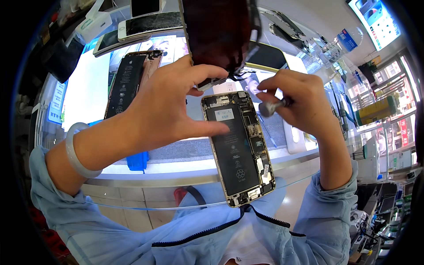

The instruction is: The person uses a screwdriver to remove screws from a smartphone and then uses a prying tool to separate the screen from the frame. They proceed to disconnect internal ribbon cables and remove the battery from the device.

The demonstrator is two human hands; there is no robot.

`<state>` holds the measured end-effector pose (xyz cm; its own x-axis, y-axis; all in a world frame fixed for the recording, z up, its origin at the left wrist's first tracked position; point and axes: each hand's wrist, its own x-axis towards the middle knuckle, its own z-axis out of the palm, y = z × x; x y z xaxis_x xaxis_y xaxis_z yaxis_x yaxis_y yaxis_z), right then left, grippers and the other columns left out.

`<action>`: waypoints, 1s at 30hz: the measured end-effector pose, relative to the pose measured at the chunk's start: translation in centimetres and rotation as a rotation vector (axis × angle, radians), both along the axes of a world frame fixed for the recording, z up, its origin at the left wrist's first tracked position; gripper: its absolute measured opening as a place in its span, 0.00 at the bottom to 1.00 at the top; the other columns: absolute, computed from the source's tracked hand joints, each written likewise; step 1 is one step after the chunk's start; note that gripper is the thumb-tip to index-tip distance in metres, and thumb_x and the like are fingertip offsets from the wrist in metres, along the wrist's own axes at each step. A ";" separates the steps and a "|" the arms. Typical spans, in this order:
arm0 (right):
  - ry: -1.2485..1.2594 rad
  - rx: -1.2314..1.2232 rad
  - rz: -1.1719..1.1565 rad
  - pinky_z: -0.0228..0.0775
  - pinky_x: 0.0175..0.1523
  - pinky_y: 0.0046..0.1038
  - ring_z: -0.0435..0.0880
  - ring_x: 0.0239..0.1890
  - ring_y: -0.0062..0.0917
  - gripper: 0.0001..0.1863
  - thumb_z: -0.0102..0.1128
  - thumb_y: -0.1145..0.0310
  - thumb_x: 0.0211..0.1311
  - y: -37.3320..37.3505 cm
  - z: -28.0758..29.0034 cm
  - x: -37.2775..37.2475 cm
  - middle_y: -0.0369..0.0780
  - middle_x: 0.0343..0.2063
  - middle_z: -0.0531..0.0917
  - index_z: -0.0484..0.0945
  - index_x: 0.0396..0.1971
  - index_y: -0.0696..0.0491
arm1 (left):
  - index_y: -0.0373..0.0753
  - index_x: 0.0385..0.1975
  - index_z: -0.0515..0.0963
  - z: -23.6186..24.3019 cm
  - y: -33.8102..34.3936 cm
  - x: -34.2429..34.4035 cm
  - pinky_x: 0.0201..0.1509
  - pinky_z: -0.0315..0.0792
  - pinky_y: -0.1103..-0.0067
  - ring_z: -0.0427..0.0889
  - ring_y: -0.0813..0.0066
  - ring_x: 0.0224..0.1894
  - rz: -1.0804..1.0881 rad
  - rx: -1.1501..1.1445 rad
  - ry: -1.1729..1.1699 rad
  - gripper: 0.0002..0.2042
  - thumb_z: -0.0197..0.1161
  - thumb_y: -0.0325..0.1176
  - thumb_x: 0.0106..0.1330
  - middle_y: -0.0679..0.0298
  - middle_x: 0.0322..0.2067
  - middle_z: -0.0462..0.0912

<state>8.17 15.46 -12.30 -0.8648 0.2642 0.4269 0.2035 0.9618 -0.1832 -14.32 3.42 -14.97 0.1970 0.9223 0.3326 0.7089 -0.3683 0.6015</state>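
Observation:
An opened phone lies on the glass counter edge in front of me. Its black battery and circuit board are exposed. Above its top end stands a detached-looking dark screen panel, tilted up, with thin flex cables at its lower edge. The fingers of my left hand hold the panel's lower edge, while the thumb stretches over the battery. Beside the phone's upper right, my right hand grips a screwdriver with a rounded grey end. Its tip is hidden.
Another opened phone with a black battery lies to the left. Behind are a cracked white phone and a dark-screened phone. Pliers, a yellow-green roll and a clear bottle are on the right. A blue cloth hangs near the front edge.

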 end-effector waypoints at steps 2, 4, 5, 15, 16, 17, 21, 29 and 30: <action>0.078 -0.053 -0.087 0.71 0.27 0.25 0.80 0.24 0.28 0.13 0.65 0.78 0.40 0.0 0.6 0.0 0.39 0.23 0.79 0.78 0.30 0.52 | 0.42 0.50 0.73 -0.5 0.2 -0.1 0.47 0.65 0.74 0.77 0.70 0.42 0.037 0.014 -0.037 0.32 0.76 0.42 0.42 0.62 0.39 0.74; 0.254 -0.365 -0.082 0.67 0.26 0.19 0.78 0.22 0.18 0.07 0.61 0.71 0.55 0.9 0.6 0.2 0.37 0.20 0.80 0.78 0.33 0.55 | 0.42 0.48 0.74 -0.5 0.2 -0.1 0.46 0.59 0.70 0.79 0.69 0.43 0.066 0.049 0.017 0.30 0.74 0.44 0.44 0.63 0.39 0.76; 0.354 -0.534 -0.074 0.65 0.24 0.18 0.75 0.20 0.15 0.08 0.58 0.67 0.61 0.9 0.9 0.1 0.35 0.19 0.79 0.78 0.34 0.56 | 0.42 0.49 0.73 -0.3 0.0 -0.1 0.46 0.60 0.68 0.79 0.69 0.43 0.078 0.077 0.089 0.29 0.73 0.44 0.45 0.62 0.40 0.75; 0.241 -1.251 0.215 0.50 0.12 0.07 0.59 0.05 0.06 0.30 0.40 0.45 0.67 0.3 2.1 1.2 0.44 0.21 0.82 0.76 0.42 0.60 | 0.33 0.51 0.70 1.0 -1.0 1.0 0.53 0.64 0.52 0.75 0.62 0.51 -0.011 0.199 0.505 0.35 0.71 0.49 0.47 0.58 0.55 0.68; 0.232 -1.285 0.251 0.51 0.12 0.07 0.61 0.07 0.06 0.26 0.48 0.49 0.65 0.3 2.1 1.6 0.42 0.21 0.82 0.76 0.41 0.60 | 0.33 0.52 0.70 0.8 -1.1 1.1 0.52 0.64 0.51 0.75 0.63 0.51 -0.003 0.255 0.508 0.35 0.71 0.50 0.47 0.58 0.55 0.68; 0.223 -1.318 0.286 0.52 0.12 0.06 0.62 0.08 0.05 0.22 0.55 0.53 0.62 0.2 2.2 1.9 0.40 0.22 0.81 0.76 0.40 0.61 | 0.33 0.52 0.69 0.8 -1.2 1.1 0.52 0.64 0.49 0.75 0.63 0.52 0.003 0.311 0.512 0.35 0.70 0.50 0.48 0.59 0.55 0.68; 0.408 -1.458 0.087 0.57 0.13 0.05 0.65 0.10 0.04 0.15 0.62 0.71 0.54 -0.3 2.8 2.7 0.38 0.23 0.80 0.77 0.40 0.61 | 0.31 0.56 0.65 0.9 -2.3 1.6 0.56 0.59 0.44 0.52 0.36 0.65 0.101 0.411 0.493 0.43 0.72 0.54 0.43 0.38 0.64 0.48; 0.528 -1.412 -0.096 0.51 0.15 0.06 0.64 0.13 0.03 0.17 0.61 0.73 0.56 0.3 2.9 -0.7 0.28 0.18 0.73 0.76 0.46 0.59 | 0.28 0.57 0.64 0.7 -7.8 5.5 0.60 0.61 0.55 0.57 0.35 0.61 -0.270 0.160 0.649 0.43 0.67 0.57 0.47 0.39 0.61 0.57; 0.484 -1.378 -0.118 0.50 0.16 0.06 0.65 0.14 0.04 0.17 0.62 0.73 0.56 -0.1 2.8 -2.0 0.27 0.18 0.73 0.76 0.46 0.59 | 0.27 0.56 0.65 0.2 -7.8 5.4 0.60 0.63 0.58 0.60 0.37 0.60 -0.281 0.172 0.665 0.42 0.66 0.56 0.48 0.40 0.59 0.60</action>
<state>6.18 15.38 -9.50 -0.6586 0.7522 0.0194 -0.0808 -0.0450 -0.9957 -8.89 -4.36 -14.79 0.6279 0.7533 0.1958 0.7687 -0.6396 -0.0044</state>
